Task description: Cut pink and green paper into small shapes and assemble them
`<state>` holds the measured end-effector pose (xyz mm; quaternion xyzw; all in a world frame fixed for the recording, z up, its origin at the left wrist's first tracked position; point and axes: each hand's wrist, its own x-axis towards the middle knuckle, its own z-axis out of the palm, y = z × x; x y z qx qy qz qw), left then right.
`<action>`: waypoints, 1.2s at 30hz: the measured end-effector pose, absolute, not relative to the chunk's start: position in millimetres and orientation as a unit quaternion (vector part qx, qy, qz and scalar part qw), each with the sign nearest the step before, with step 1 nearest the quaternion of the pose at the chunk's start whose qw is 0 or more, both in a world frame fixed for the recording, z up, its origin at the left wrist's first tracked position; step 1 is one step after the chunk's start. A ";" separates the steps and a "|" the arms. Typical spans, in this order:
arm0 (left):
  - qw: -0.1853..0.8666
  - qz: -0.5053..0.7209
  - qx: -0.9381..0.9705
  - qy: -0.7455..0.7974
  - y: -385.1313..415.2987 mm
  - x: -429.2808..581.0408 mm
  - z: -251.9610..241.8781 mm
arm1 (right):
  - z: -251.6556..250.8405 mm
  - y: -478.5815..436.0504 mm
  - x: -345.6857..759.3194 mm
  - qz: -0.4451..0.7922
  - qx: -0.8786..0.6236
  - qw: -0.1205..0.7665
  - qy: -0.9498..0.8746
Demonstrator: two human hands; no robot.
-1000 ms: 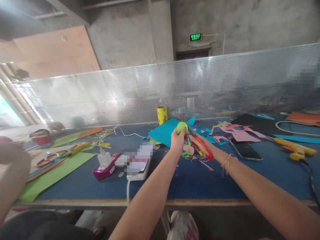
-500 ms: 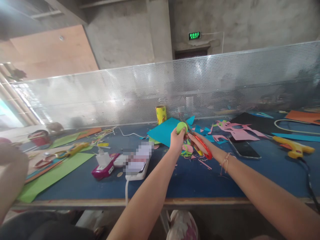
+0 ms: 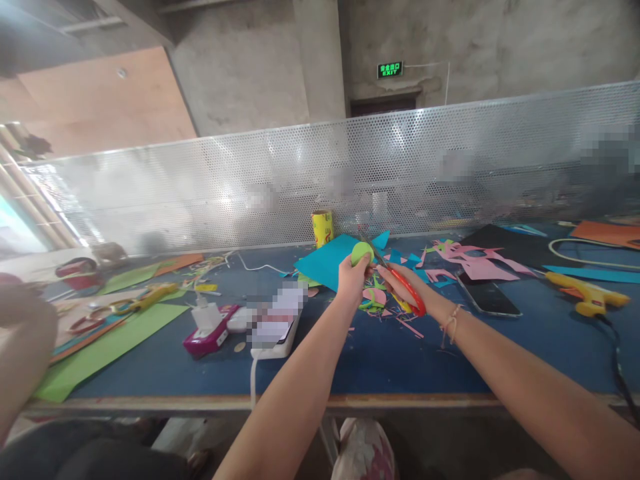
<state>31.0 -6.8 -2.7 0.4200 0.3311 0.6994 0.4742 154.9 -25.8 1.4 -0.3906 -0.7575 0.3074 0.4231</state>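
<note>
Between the thumb and fingers of my left hand (image 3: 353, 275) is a small round piece of light green paper (image 3: 361, 252). My right hand (image 3: 400, 285) is closed round the red handles of a pair of scissors (image 3: 413, 295). The scissor blades point up and away, right beside the green paper's edge; whether they touch it I cannot tell. Behind my left hand a blue paper sheet (image 3: 325, 260) lies on the table. Below my hands are paper scraps (image 3: 376, 300) in pink, green and yellow.
A yellow tube (image 3: 323, 229) stands by the perforated metal screen (image 3: 240, 193). To the right are pink cut paper (image 3: 483, 260), a dark phone (image 3: 489, 295) and a yellow glue gun (image 3: 585, 293). Leftward lie a power strip (image 3: 273, 350), a purple box (image 3: 210, 340) and green paper (image 3: 120, 347). Another person's arm (image 3: 23, 347) is at far left.
My hands and the green paper have shifted very slightly to the left, with the scissors still beside it. Both grips look the same.
</note>
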 end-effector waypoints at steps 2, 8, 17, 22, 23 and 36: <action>0.473 0.701 0.412 0.339 -6.7 29.1 -1.7 | 2.7 -25.0 156.7 0.293 -0.394 0.413 -0.767; 0.475 0.707 0.394 0.346 -6.8 26.7 -0.1 | 3.4 -23.3 159.0 0.283 -0.403 0.399 -0.774; 0.458 0.726 0.377 0.349 -7.7 26.1 0.7 | -1.3 -16.5 159.3 0.277 -0.397 0.399 -0.779; 0.433 0.729 0.393 0.356 -6.4 26.8 0.3 | 0.1 -22.4 157.2 0.320 -0.401 0.401 -0.759; 0.430 0.726 0.399 0.359 -6.2 27.0 0.1 | 0.6 -23.7 156.7 0.335 -0.400 0.401 -0.753; 0.428 0.720 0.417 0.353 -7.4 27.3 0.4 | -5.1 -16.2 157.8 0.358 -0.397 0.396 -0.746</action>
